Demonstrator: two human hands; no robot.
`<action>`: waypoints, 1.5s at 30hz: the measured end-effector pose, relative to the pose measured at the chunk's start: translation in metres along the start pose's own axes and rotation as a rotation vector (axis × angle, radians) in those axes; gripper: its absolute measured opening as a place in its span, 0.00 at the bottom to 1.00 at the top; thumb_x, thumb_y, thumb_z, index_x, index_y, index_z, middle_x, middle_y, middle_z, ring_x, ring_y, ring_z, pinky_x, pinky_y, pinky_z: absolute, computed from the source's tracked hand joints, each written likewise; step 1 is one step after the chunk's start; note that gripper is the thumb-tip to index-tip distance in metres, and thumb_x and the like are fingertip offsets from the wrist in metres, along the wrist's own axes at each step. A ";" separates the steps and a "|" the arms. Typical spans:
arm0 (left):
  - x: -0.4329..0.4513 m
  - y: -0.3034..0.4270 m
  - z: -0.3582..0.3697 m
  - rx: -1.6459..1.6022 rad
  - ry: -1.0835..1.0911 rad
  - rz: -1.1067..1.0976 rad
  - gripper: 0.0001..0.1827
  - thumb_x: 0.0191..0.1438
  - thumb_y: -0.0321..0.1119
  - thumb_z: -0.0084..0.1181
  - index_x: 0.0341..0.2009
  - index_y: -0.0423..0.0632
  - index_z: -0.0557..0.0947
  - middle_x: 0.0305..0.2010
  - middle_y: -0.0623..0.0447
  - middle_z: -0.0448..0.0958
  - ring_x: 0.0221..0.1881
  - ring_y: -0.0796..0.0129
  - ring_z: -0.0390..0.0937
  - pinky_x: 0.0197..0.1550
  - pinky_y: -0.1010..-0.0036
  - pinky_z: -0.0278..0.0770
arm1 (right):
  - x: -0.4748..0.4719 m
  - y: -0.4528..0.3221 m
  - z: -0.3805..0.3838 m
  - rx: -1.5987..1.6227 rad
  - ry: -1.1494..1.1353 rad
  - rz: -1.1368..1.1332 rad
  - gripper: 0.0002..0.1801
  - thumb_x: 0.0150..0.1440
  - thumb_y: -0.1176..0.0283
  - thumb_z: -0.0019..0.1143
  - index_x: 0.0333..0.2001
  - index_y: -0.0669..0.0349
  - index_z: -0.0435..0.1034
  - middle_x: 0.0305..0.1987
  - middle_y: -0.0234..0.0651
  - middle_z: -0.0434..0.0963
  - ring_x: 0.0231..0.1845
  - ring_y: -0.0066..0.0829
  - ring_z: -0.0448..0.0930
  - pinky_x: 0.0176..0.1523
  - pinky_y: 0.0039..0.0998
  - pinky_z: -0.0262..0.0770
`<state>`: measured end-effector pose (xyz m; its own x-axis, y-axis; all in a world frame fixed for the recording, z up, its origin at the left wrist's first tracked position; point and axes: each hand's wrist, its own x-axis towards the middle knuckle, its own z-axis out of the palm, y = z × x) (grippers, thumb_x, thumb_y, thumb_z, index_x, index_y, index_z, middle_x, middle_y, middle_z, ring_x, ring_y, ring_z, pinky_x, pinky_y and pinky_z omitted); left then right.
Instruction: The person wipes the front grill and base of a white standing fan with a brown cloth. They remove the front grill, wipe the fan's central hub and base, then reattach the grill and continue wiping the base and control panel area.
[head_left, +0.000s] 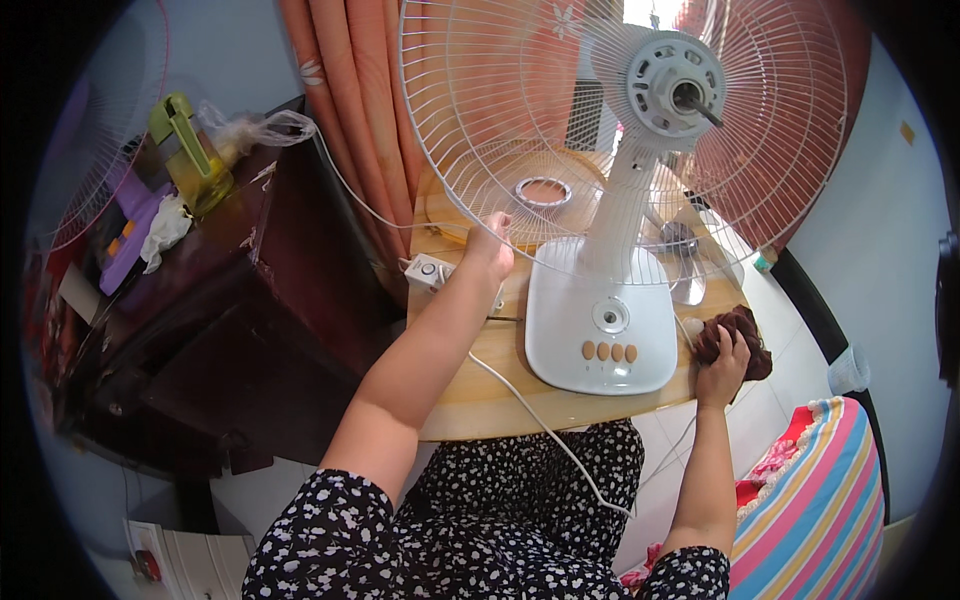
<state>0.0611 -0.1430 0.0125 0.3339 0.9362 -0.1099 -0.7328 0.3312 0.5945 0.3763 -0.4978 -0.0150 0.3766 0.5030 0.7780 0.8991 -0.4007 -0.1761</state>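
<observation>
A white table fan (600, 322) stands on a wooden table (480, 405), its motor shaft (705, 112) bare at the centre of the rear wire grille (465, 150). At the lower left of that grille, my left hand (491, 244) has its fingers curled around the rim. My right hand (724, 371) grips a bunched brown cloth (750, 349) at the table's right edge. A small whitish round part (693, 327) lies beside the cloth. Behind the fan's base rests a see-through fan blade (688, 281). The front grille (544, 192) lies flat at the back left.
A white socket box (426, 271) and a thin dark rod (504, 319) lie left of the base. The white cord (540, 424) hangs over the front edge. At left stands a dark cabinet (315, 300) bearing a green-lidded jug (195, 169). A striped cushion (814, 502) is at right.
</observation>
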 end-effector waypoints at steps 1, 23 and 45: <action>-0.049 0.000 0.033 -0.009 0.040 0.042 0.20 0.56 0.24 0.48 0.55 0.43 0.67 0.55 0.51 0.68 0.59 0.68 0.64 0.67 0.68 0.55 | -0.001 0.002 -0.001 -0.001 0.005 0.002 0.22 0.52 0.79 0.56 0.52 0.54 0.74 0.58 0.42 0.73 0.59 0.47 0.71 0.63 0.42 0.67; -0.338 -0.030 0.020 0.579 -0.772 0.477 0.67 0.51 0.62 0.65 0.74 0.44 0.32 0.79 0.46 0.34 0.78 0.54 0.36 0.75 0.57 0.44 | -0.040 -0.237 -0.162 1.303 -0.535 -0.148 0.40 0.42 0.81 0.69 0.63 0.59 0.66 0.71 0.48 0.60 0.71 0.45 0.65 0.70 0.38 0.61; -0.294 0.020 -0.068 1.788 -0.196 0.798 0.14 0.54 0.40 0.62 0.44 0.51 0.81 0.43 0.51 0.78 0.47 0.53 0.75 0.52 0.61 0.74 | -0.163 -0.140 -0.132 0.494 -0.655 0.029 0.33 0.55 0.66 0.64 0.63 0.63 0.65 0.57 0.49 0.74 0.57 0.49 0.74 0.61 0.42 0.69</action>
<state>-0.0916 -0.4039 0.0028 0.4286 0.7209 0.5447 0.5697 -0.6835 0.4564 0.1595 -0.6253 -0.0377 0.3179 0.9041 0.2857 0.8239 -0.1143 -0.5550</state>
